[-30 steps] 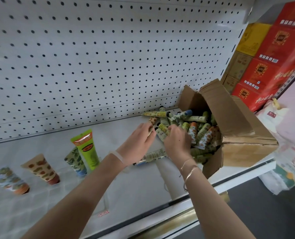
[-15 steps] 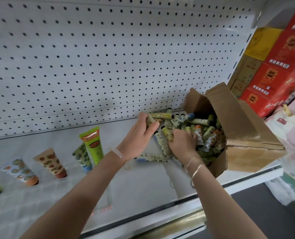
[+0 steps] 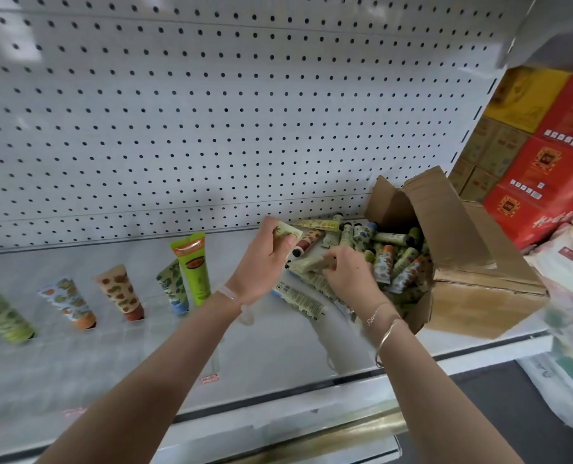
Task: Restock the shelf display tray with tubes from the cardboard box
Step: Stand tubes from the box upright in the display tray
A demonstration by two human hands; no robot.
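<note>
Head view of a white metal shelf point(image 3: 278, 360) backed by a white perforated pegboard panel point(image 3: 211, 112). A brown cardboard box point(image 3: 479, 296) lies on its side at the right end of the shelf with its flaps open to the left. A heap of small patterned tubes point(image 3: 392, 259) fills its mouth and spills onto the shelf. The left hand point(image 3: 261, 262) is raised above the spilled tubes near the back panel, thumb and curled fingers gripping a pale yellow patterned tube point(image 3: 288, 232) whose flat crimped end projects to the right. The right hand point(image 3: 348, 279), just beside it and lower, rests on the heap at the box mouth and pinches a pale green tube point(image 3: 306, 264) that lies roughly level, pointing left. A cream tube with a blue end point(image 3: 298, 299) lies flat on the shelf below both wrists. To the left, a clear plastic display tray point(image 3: 110, 349) holds a row of larger tubes standing cap-down and leaning back. From right to left these are a bright green tube point(image 3: 193, 269), a leaf-patterned tube with a blue cap point(image 3: 172, 289) just beside it, a peach tube with a brown cap point(image 3: 121, 293), a white tube with orange print point(image 3: 69, 304) and a blurred green tube point(image 3: 0, 316). A white bracelet point(image 3: 226, 293) circles the left wrist and thin metal bangles point(image 3: 385, 339) circle the right. Red and yellow cartons point(image 3: 546, 169) are stacked beyond the shelf's right end.
</note>
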